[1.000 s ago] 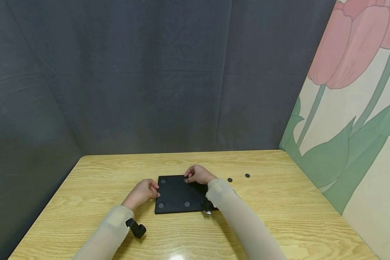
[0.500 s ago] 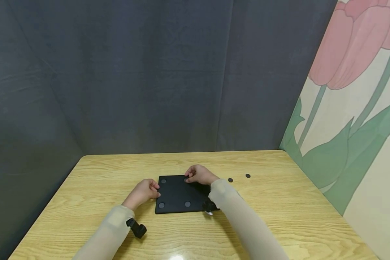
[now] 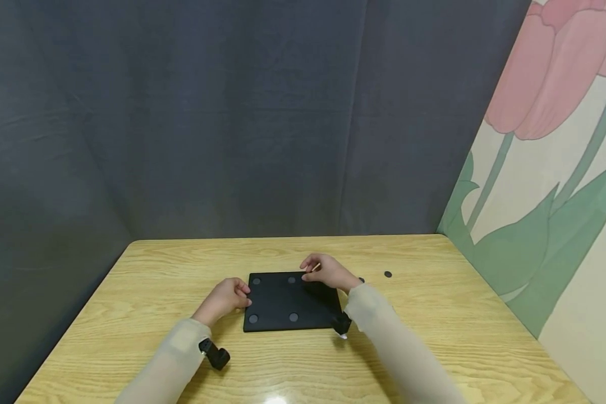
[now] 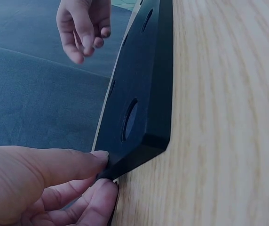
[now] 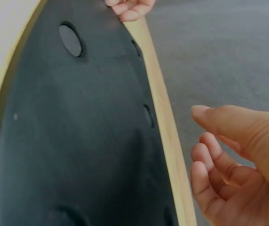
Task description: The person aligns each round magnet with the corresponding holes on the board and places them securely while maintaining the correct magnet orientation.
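Observation:
A flat black board (image 3: 283, 300) with round recesses lies on the table in front of me. At its left edge my left hand (image 3: 225, 298) pinches the rim between thumb and fingers, clearest in the left wrist view. Dark grey discs sit in several recesses, among them the near-left disc (image 3: 253, 318), the near-middle disc (image 3: 293, 317) and the far-middle disc (image 3: 291, 280). My right hand (image 3: 328, 270) hovers above the board's far-right part, apart from it. Its fingers (image 5: 201, 181) are loosely bent with nothing between them and the thumb. The forearm and hand hide some of the board's right side.
Two loose dark discs lie on the wooden table (image 3: 182, 264) to the right: one disc (image 3: 388, 274) in full view, the other disc (image 3: 361, 280) partly behind my right wrist. A dark curtain (image 3: 232, 123) hangs behind the table, and a tulip-patterned wall (image 3: 560, 252) stands at right.
My right hand has let go of the far-middle disc, lifted off and moved right. That disc now shows uncovered in its recess. The left hand keeps its hold on the board.

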A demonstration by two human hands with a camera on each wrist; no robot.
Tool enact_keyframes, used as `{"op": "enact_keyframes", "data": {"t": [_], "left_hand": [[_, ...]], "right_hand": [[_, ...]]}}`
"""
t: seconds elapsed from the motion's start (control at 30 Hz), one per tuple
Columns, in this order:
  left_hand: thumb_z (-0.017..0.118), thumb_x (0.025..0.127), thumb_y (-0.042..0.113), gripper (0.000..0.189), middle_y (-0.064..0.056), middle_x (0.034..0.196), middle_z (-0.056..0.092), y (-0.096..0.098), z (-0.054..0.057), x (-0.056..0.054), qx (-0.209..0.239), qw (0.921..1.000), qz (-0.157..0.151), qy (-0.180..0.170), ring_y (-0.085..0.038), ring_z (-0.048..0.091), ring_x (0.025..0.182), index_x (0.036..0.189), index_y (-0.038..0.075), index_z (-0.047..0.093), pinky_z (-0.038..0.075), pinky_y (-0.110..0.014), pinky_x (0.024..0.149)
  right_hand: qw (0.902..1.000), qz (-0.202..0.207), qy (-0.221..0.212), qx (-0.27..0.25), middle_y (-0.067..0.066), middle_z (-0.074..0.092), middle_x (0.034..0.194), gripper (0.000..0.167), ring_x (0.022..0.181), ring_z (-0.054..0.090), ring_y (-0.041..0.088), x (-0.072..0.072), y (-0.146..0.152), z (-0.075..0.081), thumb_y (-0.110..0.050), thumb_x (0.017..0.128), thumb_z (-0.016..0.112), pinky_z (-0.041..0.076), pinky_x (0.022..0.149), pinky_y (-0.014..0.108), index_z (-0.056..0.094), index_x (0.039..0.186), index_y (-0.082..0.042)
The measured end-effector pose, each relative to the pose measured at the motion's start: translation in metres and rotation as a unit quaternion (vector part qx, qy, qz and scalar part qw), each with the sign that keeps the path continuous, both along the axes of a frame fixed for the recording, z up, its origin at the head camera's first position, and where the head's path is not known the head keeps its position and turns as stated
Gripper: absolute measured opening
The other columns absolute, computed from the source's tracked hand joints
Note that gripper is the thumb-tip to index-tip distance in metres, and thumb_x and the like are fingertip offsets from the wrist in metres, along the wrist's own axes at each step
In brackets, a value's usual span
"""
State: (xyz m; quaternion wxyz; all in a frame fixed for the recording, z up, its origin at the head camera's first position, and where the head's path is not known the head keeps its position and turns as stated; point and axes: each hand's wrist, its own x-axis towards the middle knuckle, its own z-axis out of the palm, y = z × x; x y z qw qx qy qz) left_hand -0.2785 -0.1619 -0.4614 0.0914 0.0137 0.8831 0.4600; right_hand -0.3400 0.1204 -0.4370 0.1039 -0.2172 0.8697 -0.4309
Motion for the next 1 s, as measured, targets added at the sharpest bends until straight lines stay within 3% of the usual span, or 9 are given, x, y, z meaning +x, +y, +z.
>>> {"op": "enact_keyframes", "data": {"t": [0.4,0.63,1.0], "left_hand": [[0.072,0.081,-0.001,0.021,-0.010,0.081,0.056,0.000,0.001,0.000,0.003,1.0000,0.002,-0.003,-0.020,0.053,0.069,0.097,-0.001,0.059,0.043,-0.030,0.062],[0.072,0.081,-0.002,0.021,-0.010,0.082,0.057,-0.001,0.001,0.000,0.000,1.0000,0.003,-0.002,-0.020,0.053,0.070,0.098,-0.001,0.060,0.044,-0.029,0.063],[0.072,0.081,-0.001,0.021,-0.010,0.082,0.056,-0.001,0.003,0.001,-0.004,1.0000,0.003,-0.003,-0.019,0.053,0.070,0.098,0.000,0.060,0.044,-0.029,0.063]], "right_hand": [[0.9993,-0.031,0.018,-0.014,0.010,0.058,0.096,0.026,0.081,0.056,0.019,0.010,0.031,0.017,-0.009,0.091,0.067,0.047,0.072,0.029,0.061,0.113,0.002],[0.9977,-0.056,0.015,-0.035,0.013,0.059,0.105,0.023,0.087,0.058,0.023,0.016,0.049,0.026,-0.011,0.092,0.066,0.050,0.081,0.048,0.061,0.114,-0.004],[0.9935,-0.092,0.049,-0.045,0.015,0.059,0.110,0.027,0.095,0.057,0.025,0.016,0.089,0.029,-0.017,0.094,0.064,0.050,0.081,0.038,0.059,0.117,-0.003]]}}
